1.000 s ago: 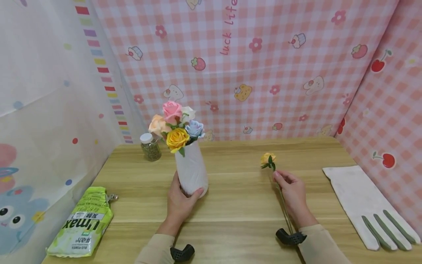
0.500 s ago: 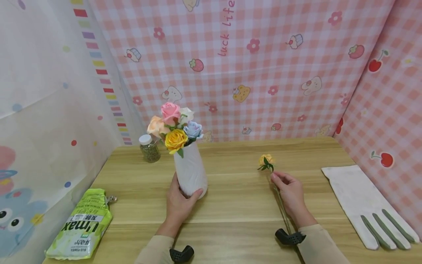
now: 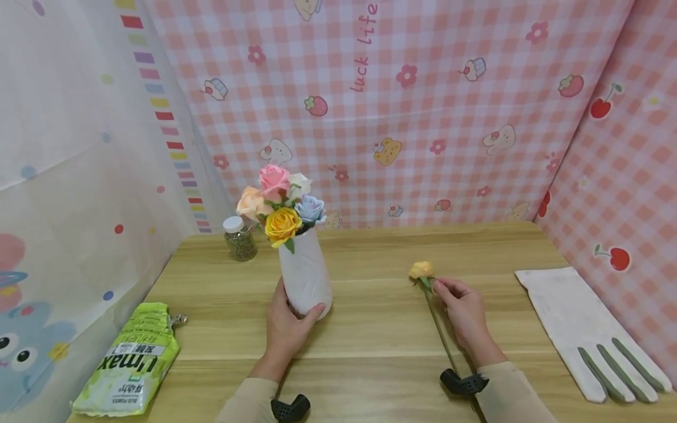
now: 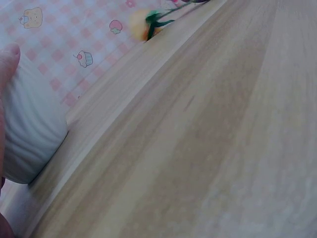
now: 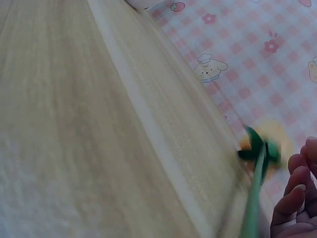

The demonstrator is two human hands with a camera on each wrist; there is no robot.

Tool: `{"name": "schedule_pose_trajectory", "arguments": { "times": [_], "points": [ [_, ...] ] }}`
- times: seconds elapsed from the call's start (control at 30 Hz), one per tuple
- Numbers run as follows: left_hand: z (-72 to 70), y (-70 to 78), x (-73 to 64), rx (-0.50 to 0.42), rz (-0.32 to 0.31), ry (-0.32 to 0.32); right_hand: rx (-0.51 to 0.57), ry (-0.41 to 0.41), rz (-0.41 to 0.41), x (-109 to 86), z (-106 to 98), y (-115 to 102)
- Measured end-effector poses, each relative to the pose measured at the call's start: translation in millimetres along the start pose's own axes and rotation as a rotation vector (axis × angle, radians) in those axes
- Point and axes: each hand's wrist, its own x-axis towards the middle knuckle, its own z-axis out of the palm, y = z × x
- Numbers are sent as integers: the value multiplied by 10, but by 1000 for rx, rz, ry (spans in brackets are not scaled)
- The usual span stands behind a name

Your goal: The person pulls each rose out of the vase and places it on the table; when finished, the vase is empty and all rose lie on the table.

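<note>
In the head view my left hand (image 3: 290, 326) grips the lower part of a white vase (image 3: 305, 273), thumb across its front. The vase leans slightly left and holds several artificial roses (image 3: 282, 205) in pink, peach, white, blue and yellow. At the right, my right hand (image 3: 465, 311) is beside the head of a single yellow rose (image 3: 421, 270) on a long stem. Its fingertips are close to the leaves. In the right wrist view the fingers (image 5: 290, 206) are loosely curled and appear apart from the blurred green stem (image 5: 252, 208).
A bright green printed bag (image 3: 132, 364) lies at the left, a metal clip (image 3: 180, 319) by it. Behind stands a small white-lidded jar (image 3: 240, 239). White gloves with green strips (image 3: 587, 329) lie on the wooden table's (image 3: 370, 376) right side. Patterned cloths (image 3: 402, 117) hang around.
The yellow rose's head has dropped toward the person and left, and its stem has come away from my right fingertips. My left hand and the vase stay nearly still.
</note>
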Motion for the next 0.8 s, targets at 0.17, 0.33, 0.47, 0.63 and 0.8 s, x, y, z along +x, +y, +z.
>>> {"name": "schedule_pose_trajectory", "arguments": {
  "times": [0.17,0.33,0.47,0.63,0.8],
  "points": [
    [-1,-5,0,11,9,3,-31,-43,-5,-10,0,13],
    [-7,11,0,25,0,0,-51,-78,6,-14,2,29],
    [-11,32,-2,23,-14,-7,-22,-68,2,-24,2,27],
    [-11,35,-6,21,-25,-9,9,-37,-10,-33,5,-1],
    [-7,31,-3,26,-19,-4,19,-11,-21,-29,9,-22]
  ]
}}
